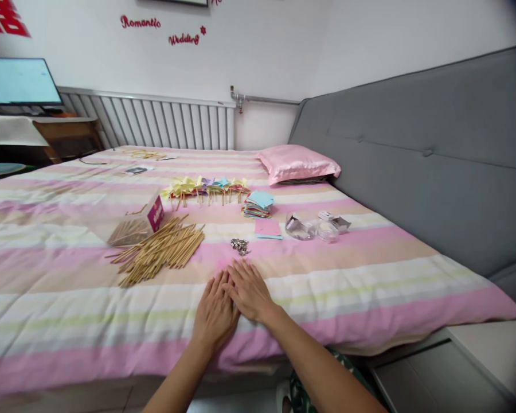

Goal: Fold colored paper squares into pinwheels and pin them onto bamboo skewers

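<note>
My left hand (215, 310) lies flat on the striped bedspread (124, 321), palm down with its fingers stretched forward. Beside it, my right hand (250, 291) is also flat, its thumb overlapping the left hand. Neither holds anything. Just beyond the fingertips is a small heap of shiny metal pieces (241, 246), too small to name surely. A loose pile of thin wooden sticks (163, 249) lies to the left. Farther ahead are a stack of coloured paper squares (258, 204), a pink paper square (267, 228) with blue beneath it, and a row of paper pinwheels on sticks (206, 186).
Behind the sticks, a clear box (131, 226) with a purple label holds more sticks. Clear round containers (300, 225) sit to the right of the papers. A pink pillow (298, 162) rests near the grey headboard (413, 126). A radiator (150, 120) and a monitor (19, 81) stand behind.
</note>
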Available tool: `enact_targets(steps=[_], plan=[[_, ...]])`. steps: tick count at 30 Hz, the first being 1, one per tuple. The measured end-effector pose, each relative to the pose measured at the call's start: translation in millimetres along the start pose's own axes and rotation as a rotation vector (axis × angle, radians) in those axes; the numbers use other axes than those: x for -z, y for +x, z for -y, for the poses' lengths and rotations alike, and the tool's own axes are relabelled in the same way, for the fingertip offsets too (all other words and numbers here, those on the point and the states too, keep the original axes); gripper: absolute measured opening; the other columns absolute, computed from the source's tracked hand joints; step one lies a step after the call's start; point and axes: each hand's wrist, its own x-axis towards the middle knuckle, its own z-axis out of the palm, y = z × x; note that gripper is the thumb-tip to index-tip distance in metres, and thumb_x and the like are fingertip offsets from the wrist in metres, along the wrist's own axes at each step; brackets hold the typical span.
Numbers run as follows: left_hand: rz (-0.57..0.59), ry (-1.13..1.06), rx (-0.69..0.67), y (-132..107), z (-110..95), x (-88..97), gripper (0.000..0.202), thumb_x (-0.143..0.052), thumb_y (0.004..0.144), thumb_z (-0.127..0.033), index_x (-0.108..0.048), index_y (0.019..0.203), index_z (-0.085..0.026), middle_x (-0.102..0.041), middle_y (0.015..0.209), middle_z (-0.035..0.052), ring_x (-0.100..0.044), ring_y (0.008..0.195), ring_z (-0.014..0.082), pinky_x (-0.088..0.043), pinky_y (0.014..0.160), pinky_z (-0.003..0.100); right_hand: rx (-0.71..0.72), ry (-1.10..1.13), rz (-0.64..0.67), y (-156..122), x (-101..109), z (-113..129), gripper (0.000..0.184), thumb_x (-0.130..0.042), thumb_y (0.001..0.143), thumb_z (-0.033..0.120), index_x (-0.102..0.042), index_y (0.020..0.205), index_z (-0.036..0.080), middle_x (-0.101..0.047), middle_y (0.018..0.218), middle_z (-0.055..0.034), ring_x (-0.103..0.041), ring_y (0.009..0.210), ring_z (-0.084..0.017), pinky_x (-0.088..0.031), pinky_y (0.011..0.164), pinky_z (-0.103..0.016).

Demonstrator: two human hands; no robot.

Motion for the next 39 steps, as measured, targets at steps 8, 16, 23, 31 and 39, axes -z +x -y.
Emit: enact_targets(steps=[8,16,23,31,39], plan=[[0.039,0.018,0.101,-4,-7,4.8,0.058,-0.043,0.084,-0.035,-0.042,0.133,-0.003,-0.046,0.139,0.0173,-0.036,0.132,0.0281,-0.027,0.109,0.045,-0.038,0.021,0.015,-9,-10,-6,0.060,-0.025,0.094,0.050,-0.031,0.143,0.015,-0.025,0.151,-0.0075,-0.015,0.141,-0.022,-0.010,0.115,-0.043],[0.115,-0.025,0.201,-6,-11,12.2,0.058,-0.045,0.081,-0.036,-0.048,0.129,-0.004,-0.049,0.135,0.0180,-0.040,0.129,0.0303,-0.029,0.107,0.047,-0.048,0.000,-0.014,-13,-16,-5,0.057,-0.026,0.094,0.049,-0.034,0.142,0.019,-0.027,0.151,-0.0050,-0.017,0.141,-0.022,-0.012,0.115,-0.044],[0.133,-0.044,0.233,-7,-14,19.3,0.057,-0.048,0.079,-0.035,-0.050,0.127,-0.005,-0.051,0.133,0.0182,-0.043,0.127,0.0302,-0.030,0.107,0.046,-0.051,-0.002,-0.076,-17,-15,0,0.053,-0.027,0.095,0.047,-0.039,0.139,0.020,-0.031,0.149,-0.0061,-0.021,0.140,-0.021,-0.014,0.114,-0.044],[0.111,-0.056,0.237,-10,-11,14.4,0.057,-0.049,0.078,-0.036,-0.051,0.126,-0.005,-0.051,0.133,0.0199,-0.043,0.127,0.0310,-0.030,0.107,0.047,-0.044,-0.027,-0.129,-17,-19,1,0.050,-0.028,0.095,0.045,-0.044,0.136,0.020,-0.037,0.147,-0.0066,-0.026,0.138,-0.021,-0.017,0.113,-0.043],[0.104,-0.039,0.222,-8,-11,16.2,0.057,-0.050,0.078,-0.037,-0.050,0.127,-0.008,-0.053,0.131,0.0185,-0.045,0.126,0.0303,-0.033,0.105,0.048,-0.054,0.008,-0.122,-17,-13,4,0.050,-0.028,0.095,0.044,-0.043,0.136,0.019,-0.035,0.147,-0.0075,-0.026,0.138,-0.020,-0.016,0.113,-0.042]])
